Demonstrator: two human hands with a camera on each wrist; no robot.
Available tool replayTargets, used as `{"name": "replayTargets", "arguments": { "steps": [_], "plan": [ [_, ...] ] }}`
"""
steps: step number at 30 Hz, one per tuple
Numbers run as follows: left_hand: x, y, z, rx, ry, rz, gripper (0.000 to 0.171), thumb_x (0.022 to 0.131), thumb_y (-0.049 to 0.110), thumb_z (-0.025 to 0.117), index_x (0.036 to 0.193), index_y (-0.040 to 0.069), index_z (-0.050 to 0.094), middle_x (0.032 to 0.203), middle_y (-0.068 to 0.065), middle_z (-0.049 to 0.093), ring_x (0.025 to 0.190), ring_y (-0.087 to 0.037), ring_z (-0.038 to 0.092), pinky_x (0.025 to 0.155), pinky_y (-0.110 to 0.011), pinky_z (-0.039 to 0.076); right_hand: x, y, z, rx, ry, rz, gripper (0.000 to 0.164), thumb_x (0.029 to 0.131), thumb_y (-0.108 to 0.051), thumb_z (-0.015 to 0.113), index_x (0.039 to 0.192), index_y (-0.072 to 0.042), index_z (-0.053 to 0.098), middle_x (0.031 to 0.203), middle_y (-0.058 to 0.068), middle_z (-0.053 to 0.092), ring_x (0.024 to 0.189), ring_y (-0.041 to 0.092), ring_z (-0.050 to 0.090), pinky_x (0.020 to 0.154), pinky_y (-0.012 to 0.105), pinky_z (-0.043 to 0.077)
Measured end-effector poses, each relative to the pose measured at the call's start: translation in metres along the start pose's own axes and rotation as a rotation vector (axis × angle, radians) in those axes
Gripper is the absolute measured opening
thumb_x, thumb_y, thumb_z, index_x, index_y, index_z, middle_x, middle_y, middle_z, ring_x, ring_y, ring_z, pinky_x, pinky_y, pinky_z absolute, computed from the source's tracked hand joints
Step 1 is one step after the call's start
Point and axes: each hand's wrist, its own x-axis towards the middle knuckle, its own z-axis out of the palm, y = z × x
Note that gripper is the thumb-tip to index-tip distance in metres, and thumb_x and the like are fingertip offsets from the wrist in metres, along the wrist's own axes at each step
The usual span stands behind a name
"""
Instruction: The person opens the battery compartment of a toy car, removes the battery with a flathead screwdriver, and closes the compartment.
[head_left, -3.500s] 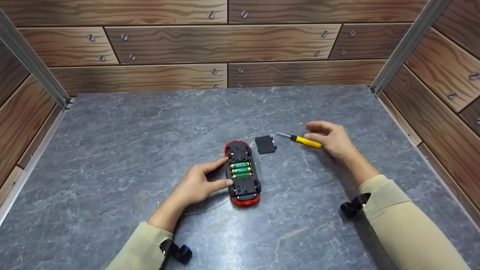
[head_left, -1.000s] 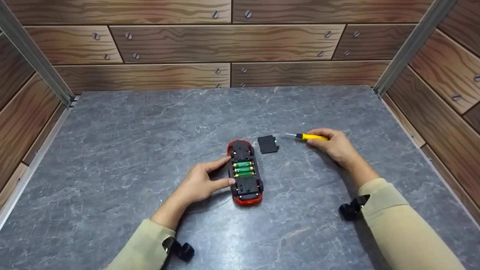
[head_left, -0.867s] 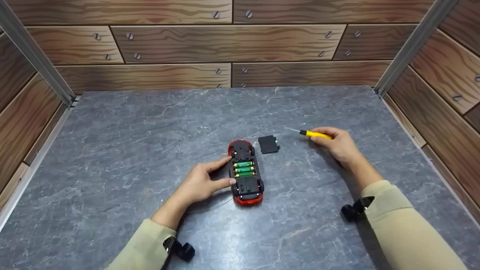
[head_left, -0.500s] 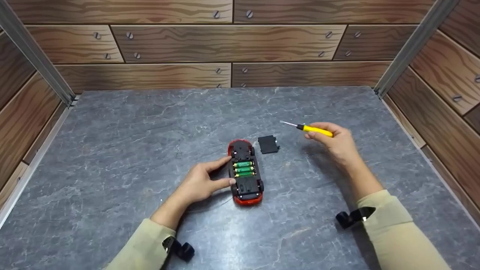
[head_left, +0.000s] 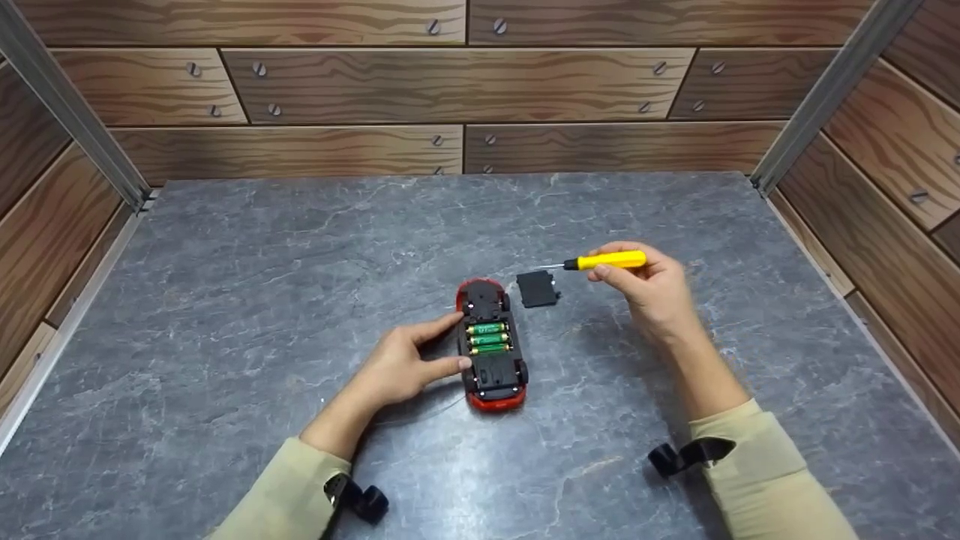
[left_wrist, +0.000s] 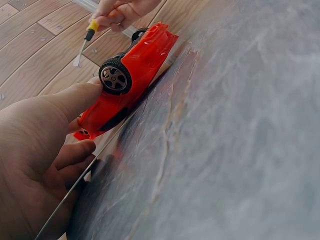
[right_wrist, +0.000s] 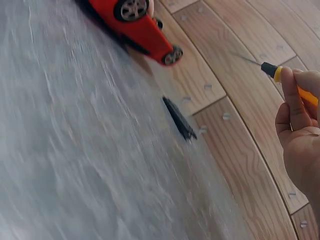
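Note:
A red toy car [head_left: 500, 403] lies upside down on the table, its battery bay showing several green batteries [head_left: 488, 339]. My left hand [head_left: 394, 367] holds the car by its left side, thumb near one wheel and forefinger near the other; in the left wrist view the thumb touches by a wheel [left_wrist: 115, 76]. My right hand [head_left: 652, 289] pinches a yellow-handled screwdriver [head_left: 611, 259] between thumb and fingers, raised above the table with its shaft pointing left. Close below the shaft in the head view lies a black battery cover [head_left: 537, 289], right of the car.
The grey marbled table [head_left: 300, 247] is bounded by wood-patterned walls [head_left: 450, 86] at the back and sides, with metal posts at the corners. A thin wire [left_wrist: 75, 185] runs from beneath the car past the left hand.
My right hand has picked the screwdriver up from the table, lifted it and carried it left toward the battery cover. The left hand still holds the car in place.

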Motion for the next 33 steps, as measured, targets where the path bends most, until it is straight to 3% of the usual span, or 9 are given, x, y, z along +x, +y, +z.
{"name": "replayTargets", "arguments": {
  "steps": [4, 6, 10, 13, 17, 23, 33],
  "plan": [
    [0.000, 0.000, 0.000, 0.001, 0.002, 0.000, 0.073, 0.087, 0.038, 0.089, 0.152, 0.023, 0.060, 0.151, -0.011, 0.059, 0.143, -0.029, 0.053, 0.123, -0.047, 0.036, -0.004, -0.001, 0.010, 0.083, -0.058, 0.001, 0.027, 0.095, 0.020, 0.062, 0.113, 0.004, 0.075, 0.106, 0.014, 0.076, 0.085, 0.019, 0.076, 0.085, 0.030, 0.063],
    [0.000, 0.000, 0.000, 0.002, 0.004, 0.002, 0.073, 0.087, 0.038, 0.089, 0.152, 0.022, 0.060, 0.151, -0.011, 0.059, 0.143, -0.029, 0.053, 0.123, -0.046, 0.036, -0.006, -0.001, 0.015, 0.073, -0.084, 0.008, 0.024, 0.099, 0.017, 0.061, 0.115, 0.005, 0.073, 0.107, 0.016, 0.077, 0.087, 0.021, 0.077, 0.086, 0.034, 0.063],
    [0.000, -0.001, 0.000, 0.004, 0.005, 0.006, 0.073, 0.087, 0.038, 0.089, 0.152, 0.023, 0.060, 0.151, -0.010, 0.060, 0.143, -0.027, 0.053, 0.123, -0.046, 0.036, -0.008, -0.003, 0.024, -0.072, -0.128, 0.013, 0.017, 0.101, 0.010, 0.063, 0.117, 0.010, 0.069, 0.106, 0.016, 0.078, 0.093, 0.024, 0.077, 0.088, 0.040, 0.063],
    [0.000, -0.002, 0.000, -0.001, 0.003, 0.008, 0.072, 0.087, 0.038, 0.089, 0.152, 0.023, 0.060, 0.151, -0.009, 0.060, 0.143, -0.028, 0.053, 0.123, -0.046, 0.036, -0.010, -0.004, 0.030, -0.180, -0.153, -0.006, 0.019, 0.100, 0.010, 0.065, 0.118, 0.016, 0.065, 0.105, 0.016, 0.079, 0.095, 0.021, 0.077, 0.089, 0.036, 0.063],
    [0.000, -0.002, 0.000, -0.006, 0.002, 0.011, 0.072, 0.087, 0.038, 0.089, 0.152, 0.024, 0.060, 0.151, -0.009, 0.060, 0.143, -0.029, 0.053, 0.123, -0.047, 0.035, -0.011, -0.005, 0.038, -0.228, -0.191, -0.050, 0.021, 0.100, 0.012, 0.064, 0.119, 0.020, 0.061, 0.106, 0.020, 0.078, 0.096, 0.020, 0.076, 0.086, 0.031, 0.062],
    [-0.001, -0.002, 0.000, -0.011, -0.004, 0.001, 0.072, 0.087, 0.038, 0.089, 0.152, 0.024, 0.060, 0.151, -0.009, 0.060, 0.143, -0.029, 0.053, 0.123, -0.047, 0.035, -0.013, -0.006, 0.046, -0.352, -0.216, -0.112, 0.017, 0.101, 0.009, 0.065, 0.117, 0.013, 0.064, 0.106, 0.018, 0.078, 0.096, 0.020, 0.075, 0.082, 0.029, 0.062],
    [-0.002, -0.001, -0.001, 0.005, -0.005, -0.014, 0.074, 0.087, 0.039, 0.089, 0.153, 0.026, 0.058, 0.152, -0.009, 0.058, 0.144, -0.030, 0.051, 0.124, -0.048, 0.034, -0.016, -0.005, 0.049, -0.540, -0.220, -0.194, 0.011, 0.102, -0.002, 0.069, 0.112, 0.003, 0.068, 0.102, 0.002, 0.079, 0.091, 0.019, 0.069, 0.078, 0.025, 0.057]
  ]
}}
